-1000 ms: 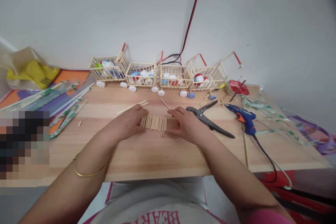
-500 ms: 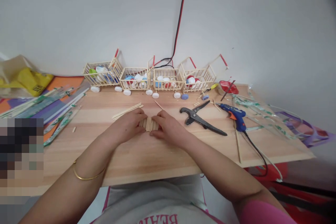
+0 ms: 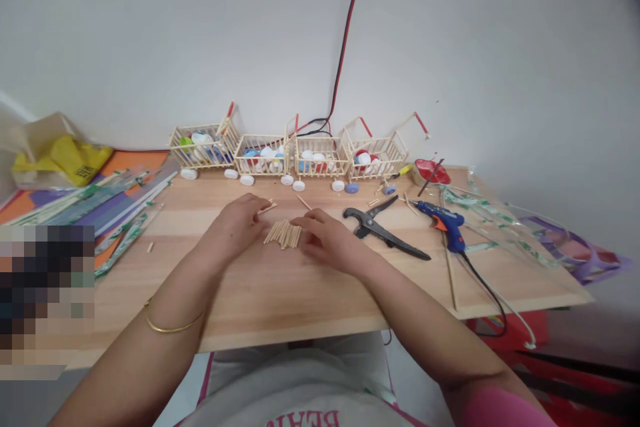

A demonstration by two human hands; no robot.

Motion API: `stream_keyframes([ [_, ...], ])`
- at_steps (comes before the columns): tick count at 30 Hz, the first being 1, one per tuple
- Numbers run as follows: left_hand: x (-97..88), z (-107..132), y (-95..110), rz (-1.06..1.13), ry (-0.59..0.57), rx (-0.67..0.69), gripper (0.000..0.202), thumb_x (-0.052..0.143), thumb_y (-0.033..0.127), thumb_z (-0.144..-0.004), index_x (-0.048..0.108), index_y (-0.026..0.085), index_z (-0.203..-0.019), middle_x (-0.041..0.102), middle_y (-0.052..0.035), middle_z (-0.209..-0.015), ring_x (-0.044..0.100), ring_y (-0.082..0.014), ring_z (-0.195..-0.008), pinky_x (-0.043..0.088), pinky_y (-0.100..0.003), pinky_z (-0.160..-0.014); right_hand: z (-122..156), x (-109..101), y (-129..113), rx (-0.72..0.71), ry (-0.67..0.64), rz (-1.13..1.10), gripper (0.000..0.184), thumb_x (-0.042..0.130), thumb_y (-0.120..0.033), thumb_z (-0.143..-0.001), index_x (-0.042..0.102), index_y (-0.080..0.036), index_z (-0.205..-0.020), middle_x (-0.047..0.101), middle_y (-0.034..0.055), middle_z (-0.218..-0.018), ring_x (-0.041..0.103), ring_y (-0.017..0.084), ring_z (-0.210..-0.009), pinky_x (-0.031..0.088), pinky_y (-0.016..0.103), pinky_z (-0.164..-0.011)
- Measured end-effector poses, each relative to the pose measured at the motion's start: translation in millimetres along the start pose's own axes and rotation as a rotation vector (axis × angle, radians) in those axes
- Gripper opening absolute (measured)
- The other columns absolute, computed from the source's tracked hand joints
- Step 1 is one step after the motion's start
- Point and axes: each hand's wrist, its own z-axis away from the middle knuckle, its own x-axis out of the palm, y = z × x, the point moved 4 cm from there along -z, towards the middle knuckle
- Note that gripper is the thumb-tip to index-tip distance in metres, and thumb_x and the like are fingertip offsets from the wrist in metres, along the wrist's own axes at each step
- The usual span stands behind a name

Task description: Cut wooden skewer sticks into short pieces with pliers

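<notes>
A bunch of short wooden sticks (image 3: 283, 234) lies side by side on the wooden board (image 3: 280, 293). My right hand (image 3: 325, 238) rests flat at the bunch's right end, fingers loosely spread and touching it. My left hand (image 3: 235, 222) lies left of the bunch and apart from it. Its fingertips rest on a few long thin sticks (image 3: 266, 207), and its fingers are not closed round them.
Several stick-built toy carts (image 3: 290, 153) filled with bottle caps line the wall. Black pliers (image 3: 383, 230) and a blue glue gun (image 3: 445, 221) with its cord lie to the right. Plastic-wrapped stick packs (image 3: 95, 203) and a yellow bag (image 3: 65, 155) sit at left.
Both hands pushed the spread row of short sticks into a tight bunch. The left hand then left the bunch and moved back-left onto the long sticks.
</notes>
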Motion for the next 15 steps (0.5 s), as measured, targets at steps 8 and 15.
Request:
stream_keyframes([
  [8,-7.9,6.5,-16.3,-0.371,-0.056,-0.266,0.023,0.042,0.021,-0.078,0.064,0.016,-0.08,0.061,-0.014,-0.086,0.057,-0.0273,-0.08,0.043,-0.037,-0.069,-23.9,12.4,1.7,-0.19,-0.127,0.319,0.033,0.047,-0.02,-0.088,0.053,-0.023,-0.12,0.051,0.0084,-0.109,0.053,0.014,-0.083,0.043,0.027,-0.077],
  [15,-3.7,4.7,-19.5,-0.358,-0.073,-0.272,0.022,0.042,0.023,-0.077,0.064,0.018,-0.074,0.065,-0.0115,-0.081,0.06,-0.024,-0.076,0.041,-0.031,-0.062,-53.3,21.3,-11.0,-0.294,-0.128,0.257,0.026,0.043,-0.029,-0.091,0.06,-0.02,-0.108,0.054,0.008,-0.108,0.052,0.016,-0.095,0.04,0.027,-0.083],
])
